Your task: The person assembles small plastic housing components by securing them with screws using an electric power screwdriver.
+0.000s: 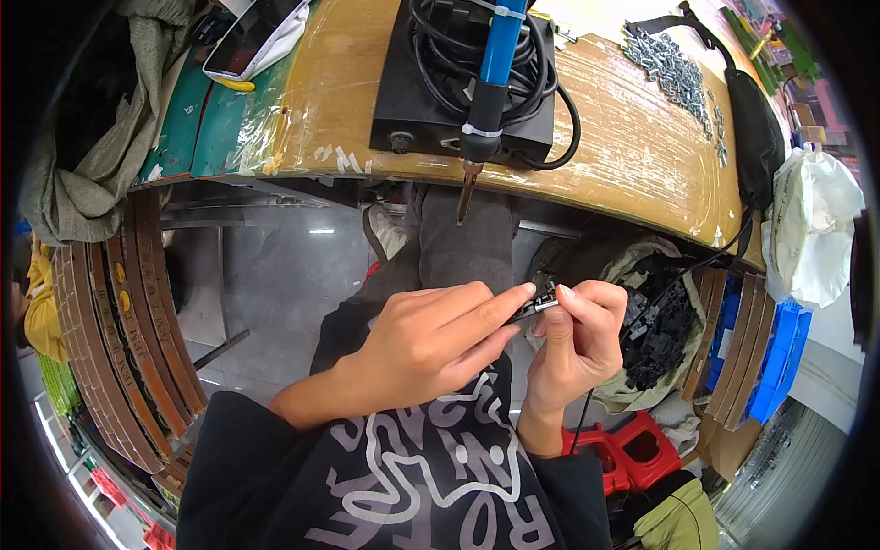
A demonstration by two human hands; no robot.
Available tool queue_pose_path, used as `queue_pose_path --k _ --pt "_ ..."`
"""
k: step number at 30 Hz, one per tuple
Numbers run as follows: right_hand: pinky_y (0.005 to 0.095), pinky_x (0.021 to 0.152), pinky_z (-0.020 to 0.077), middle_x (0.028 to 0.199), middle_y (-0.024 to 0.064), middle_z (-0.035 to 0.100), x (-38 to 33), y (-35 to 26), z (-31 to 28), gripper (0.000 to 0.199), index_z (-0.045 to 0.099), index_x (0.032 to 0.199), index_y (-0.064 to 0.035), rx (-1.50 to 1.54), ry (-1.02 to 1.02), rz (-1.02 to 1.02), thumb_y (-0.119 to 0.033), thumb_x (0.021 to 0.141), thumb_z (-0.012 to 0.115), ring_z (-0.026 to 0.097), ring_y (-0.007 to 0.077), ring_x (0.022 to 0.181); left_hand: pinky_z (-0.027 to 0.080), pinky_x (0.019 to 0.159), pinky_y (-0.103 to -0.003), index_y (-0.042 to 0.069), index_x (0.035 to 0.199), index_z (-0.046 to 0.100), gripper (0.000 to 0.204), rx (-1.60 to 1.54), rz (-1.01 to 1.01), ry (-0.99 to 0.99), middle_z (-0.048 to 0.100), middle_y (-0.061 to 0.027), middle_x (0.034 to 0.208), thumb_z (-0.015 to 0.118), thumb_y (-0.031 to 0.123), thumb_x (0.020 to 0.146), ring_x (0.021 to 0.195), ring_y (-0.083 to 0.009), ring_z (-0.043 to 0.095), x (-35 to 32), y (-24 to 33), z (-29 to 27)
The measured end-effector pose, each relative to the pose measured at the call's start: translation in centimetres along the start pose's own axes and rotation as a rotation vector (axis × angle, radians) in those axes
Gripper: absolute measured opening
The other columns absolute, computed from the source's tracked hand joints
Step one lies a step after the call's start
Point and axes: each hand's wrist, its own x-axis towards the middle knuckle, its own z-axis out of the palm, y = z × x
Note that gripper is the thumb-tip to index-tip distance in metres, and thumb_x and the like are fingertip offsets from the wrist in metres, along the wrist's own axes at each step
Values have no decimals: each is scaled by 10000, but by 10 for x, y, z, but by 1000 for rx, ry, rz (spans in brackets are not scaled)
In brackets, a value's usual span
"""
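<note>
In front of my lap, both hands meet around a small black plastic part (pixel 542 280). My left hand (pixel 438 335) grips it between the thumb and straight fingers. From the other side, my right hand (pixel 579 341) pinches a small silver metal piece (pixel 546 305) with thumb and forefinger, up against the black part. Fingers cover much of both pieces, so I cannot tell how they join. Beyond my hands, a blue-handled soldering iron (pixel 500 55) juts over the table edge, its brownish tip (pixel 467 192) pointing down toward my legs.
On the wooden table (pixel 321 92), a black box (pixel 390 119) bears coiled black cable. A heap of small metal pieces (pixel 667 69) lies at the far right. An open sack of black parts (pixel 662 335) stands right, near a red stool (pixel 642 449). A phone (pixel 252 37) lies far left.
</note>
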Motion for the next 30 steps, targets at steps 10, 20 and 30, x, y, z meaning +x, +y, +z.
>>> queue_pose_path --k 10,20,30 --pt "168 470 338 799 46 485 6 -7 -11 235 634 870 -19 -84 -99 97 94 663 637 463 77 622 367 408 -262 -9 1006 573 399 41 -30 -67 514 -61 634 673 11 620 466 -164 478 -1 0 1" --pt "171 487 339 792 41 507 2 -3 -15 241 637 864 -21 -84 -76 150 89 650 645 467 77 619 410 464 -281 -6 1021 555 341 85 -34 -147 458 -53 655 626 72 696 521 -181 508 -1 6 0" --pt "214 629 396 836 73 522 8 1 -30 140 615 855 12 -58 -328 280 30 718 593 490 115 725 422 516 -272 3 999 561 267 -225 -182 -263 486 -52 677 594 98 751 581 -156 524 -6 -9 3"
